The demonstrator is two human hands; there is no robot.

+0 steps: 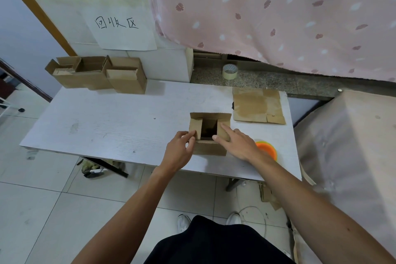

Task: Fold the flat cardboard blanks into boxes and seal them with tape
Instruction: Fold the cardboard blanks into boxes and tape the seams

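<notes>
Bare forearms reach up from the bottom edge to the box (211, 148), which stands open-topped on the bench (107, 124) close to its near edge, about mid-frame. The left hand (182, 148) sits at the box's 9 o'clock side, fingers curled and pinching the left flap (196, 125) low down. The right hand (237, 143) comes in from 4 o'clock with wrist low, fingers straight and a little spread. Its forefinger lies on the right flap (222, 135) and its thumb is by the near rim.

I judge the step to be turning in the two short flaps. Done well, both go down level together while the walls are kept square. The far flap (211, 115), upright at 12 o'clock, then folds over them. One hand should keep the top pressed flat while the other fetches the tape roll (230, 71), well apart at 1 o'clock on the stone ledge. A flat blank (257, 107) waits at 2 o'clock.
</notes>
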